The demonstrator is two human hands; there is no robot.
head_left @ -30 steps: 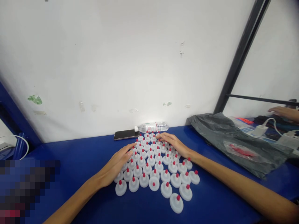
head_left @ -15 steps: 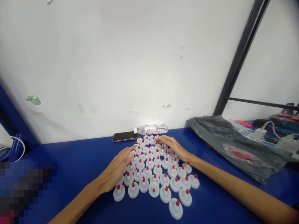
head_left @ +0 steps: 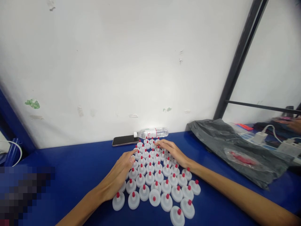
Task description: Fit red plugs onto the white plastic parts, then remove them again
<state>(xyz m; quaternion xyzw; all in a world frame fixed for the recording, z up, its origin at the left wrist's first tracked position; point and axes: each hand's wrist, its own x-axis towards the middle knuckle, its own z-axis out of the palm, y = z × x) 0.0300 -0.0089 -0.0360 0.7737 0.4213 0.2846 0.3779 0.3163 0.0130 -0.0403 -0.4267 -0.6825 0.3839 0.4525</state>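
Observation:
Several white round caps with red tips stand close together on the blue table. Most have their tips pointing up; one near the front is tilted so its tip faces me. My left hand lies along the left side of the group, fingers stretched out and touching the outer caps. Along the right side rests my right hand, its fingers extended over the far right caps and hiding some of them. Neither hand grips anything.
Behind the caps a clear plastic bottle lies on its side against the wall, beside a dark phone. To the right are a grey plastic bag, a small packet of red pieces and a white charger with cable.
The view has tilted slightly, so everything sits a little lower in the picture. The hands and caps look almost the same. At the far right edge another person's hand has appeared.

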